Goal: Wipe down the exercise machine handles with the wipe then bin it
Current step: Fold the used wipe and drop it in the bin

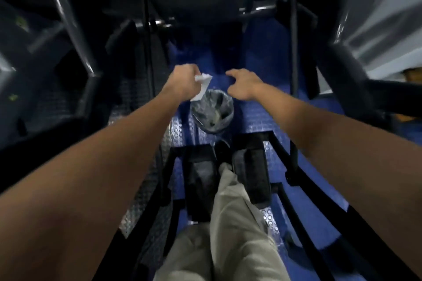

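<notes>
The left hand (183, 81) gripped a white wipe (202, 85), its fingers curled round the upper part while the loose end hung down past the wrist. The wipe hung in the air over the far left rim of a small round bin (212, 113), its lower tip overlapping the rim in the view; whether it touched the liner could not be told. The right hand (243, 84) held nothing, with its fingers loosely bent and the forefinger reaching toward the wipe, a small gap between them. Both bare forearms stretched forward from the bottom corners of the view.

The bin stood on the floor (255, 118) between the two hands and just beyond the foot pedals (249, 166) of the exercise machine. It was lined with a crumpled grey plastic bag, and something dark lay at its bottom, too blurred to name. The floor was blue rubber with a pattern of raised round studs, shiny where the light struck it, and grey studded matting lay along its left side.

A leg in pale khaki trousers (228, 223) came up from the bottom edge, its dark shoe set between the black pedals. Black frame rails (303, 223) ran from the pedals toward both bottom corners. Farther off, dark machine housings and slanting grey metal bars (68, 18) filled the top and left, all dim and motion-blurred. At the top right corner hung a pale, glossy sheet (376, 18).
</notes>
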Action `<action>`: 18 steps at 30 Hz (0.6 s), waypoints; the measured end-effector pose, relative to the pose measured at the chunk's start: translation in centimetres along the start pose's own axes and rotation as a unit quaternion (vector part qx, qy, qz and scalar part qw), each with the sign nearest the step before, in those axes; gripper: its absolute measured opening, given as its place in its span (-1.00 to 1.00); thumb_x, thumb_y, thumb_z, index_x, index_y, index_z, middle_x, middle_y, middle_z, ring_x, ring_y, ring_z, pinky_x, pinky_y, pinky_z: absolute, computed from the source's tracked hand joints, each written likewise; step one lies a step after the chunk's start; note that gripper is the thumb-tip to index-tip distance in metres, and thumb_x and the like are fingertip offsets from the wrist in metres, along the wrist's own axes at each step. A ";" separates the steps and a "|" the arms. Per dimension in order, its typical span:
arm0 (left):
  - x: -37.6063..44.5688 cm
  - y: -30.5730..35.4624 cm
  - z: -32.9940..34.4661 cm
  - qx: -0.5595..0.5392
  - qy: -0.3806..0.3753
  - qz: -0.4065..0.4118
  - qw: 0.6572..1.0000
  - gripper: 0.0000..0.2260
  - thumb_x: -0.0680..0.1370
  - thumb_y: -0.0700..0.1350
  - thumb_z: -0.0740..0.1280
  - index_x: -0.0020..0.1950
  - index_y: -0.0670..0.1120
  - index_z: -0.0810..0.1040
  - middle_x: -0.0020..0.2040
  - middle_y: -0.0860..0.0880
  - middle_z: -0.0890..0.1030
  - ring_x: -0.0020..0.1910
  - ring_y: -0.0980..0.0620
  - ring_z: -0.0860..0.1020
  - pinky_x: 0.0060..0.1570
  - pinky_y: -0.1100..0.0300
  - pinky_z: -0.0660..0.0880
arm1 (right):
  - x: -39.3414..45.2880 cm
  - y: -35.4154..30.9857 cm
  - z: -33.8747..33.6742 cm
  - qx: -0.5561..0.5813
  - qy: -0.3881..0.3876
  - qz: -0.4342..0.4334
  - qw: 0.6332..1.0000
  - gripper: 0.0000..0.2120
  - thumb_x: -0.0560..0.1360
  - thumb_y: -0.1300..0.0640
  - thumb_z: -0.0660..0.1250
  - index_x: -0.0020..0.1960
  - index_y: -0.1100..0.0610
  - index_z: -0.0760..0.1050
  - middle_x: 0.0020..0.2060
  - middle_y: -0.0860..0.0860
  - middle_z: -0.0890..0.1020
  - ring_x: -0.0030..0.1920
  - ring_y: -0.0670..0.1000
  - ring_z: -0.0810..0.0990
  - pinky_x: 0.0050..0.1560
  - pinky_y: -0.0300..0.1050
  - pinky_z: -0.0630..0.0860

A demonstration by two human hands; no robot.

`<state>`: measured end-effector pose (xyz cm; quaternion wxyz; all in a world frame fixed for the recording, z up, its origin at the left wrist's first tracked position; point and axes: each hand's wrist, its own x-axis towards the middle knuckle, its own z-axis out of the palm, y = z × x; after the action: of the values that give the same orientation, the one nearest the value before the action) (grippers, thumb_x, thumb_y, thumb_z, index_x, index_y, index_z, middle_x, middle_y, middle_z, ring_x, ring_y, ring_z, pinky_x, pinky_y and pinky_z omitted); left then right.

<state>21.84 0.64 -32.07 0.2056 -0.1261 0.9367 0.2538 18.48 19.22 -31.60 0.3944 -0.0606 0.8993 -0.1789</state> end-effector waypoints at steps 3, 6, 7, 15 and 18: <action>2.5 -1.6 4.3 -0.001 -0.017 -0.015 1.000 -0.73 0.55 -0.22 0.35 0.24 -0.10 0.63 0.17 -0.19 0.66 0.14 -0.22 0.63 0.12 0.00 0.58 | 3.8 2.2 3.2 -0.013 -0.012 0.008 1.000 -0.33 0.53 0.08 0.31 0.61 0.00 0.20 0.56 0.12 0.26 0.53 0.21 0.25 0.51 0.05 0.28; 5.7 -3.8 9.6 -0.013 -0.036 -0.031 0.999 -0.71 0.57 -0.19 0.37 0.29 -0.10 0.61 0.18 -0.18 0.66 0.12 -0.20 0.63 0.11 0.04 0.58 | 7.7 4.8 6.3 -0.024 -0.030 0.028 0.999 -0.31 0.52 0.07 0.31 0.61 0.01 0.18 0.56 0.14 0.25 0.53 0.21 0.24 0.51 0.06 0.27; 6.6 -4.5 11.0 -0.014 -0.042 -0.037 0.998 -0.71 0.58 -0.19 0.37 0.30 -0.11 0.61 0.18 -0.18 0.66 0.11 -0.19 0.64 0.07 0.08 0.56 | 8.7 5.5 7.1 -0.023 -0.039 0.034 0.998 -0.30 0.53 0.10 0.30 0.62 0.01 0.16 0.57 0.13 0.23 0.54 0.21 0.22 0.52 0.08 0.26; 14.2 -8.9 21.3 -0.027 -0.060 -0.071 0.995 -0.72 0.61 -0.15 0.37 0.33 -0.11 0.60 0.19 -0.14 0.66 0.11 -0.12 0.64 0.01 0.23 0.47 | 16.8 9.9 12.7 0.030 -0.004 0.035 0.999 -0.38 0.51 0.19 0.29 0.56 0.01 0.28 0.49 0.10 0.34 0.48 0.18 0.29 0.47 0.09 0.32; 16.4 -10.4 24.4 -0.021 -0.063 -0.081 0.994 -0.73 0.61 -0.14 0.37 0.31 -0.09 0.62 0.23 -0.14 0.65 0.16 -0.14 0.63 0.12 0.17 0.54 | 18.9 11.2 15.1 0.041 0.035 0.033 0.998 -0.43 0.51 0.18 0.30 0.51 -0.02 0.36 0.45 0.06 0.38 0.44 0.14 0.32 0.38 0.04 0.37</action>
<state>18.74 2.60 -62.99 0.2817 -0.1894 0.9031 0.2631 16.96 20.76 -58.15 0.3706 -0.0079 0.9059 -0.2047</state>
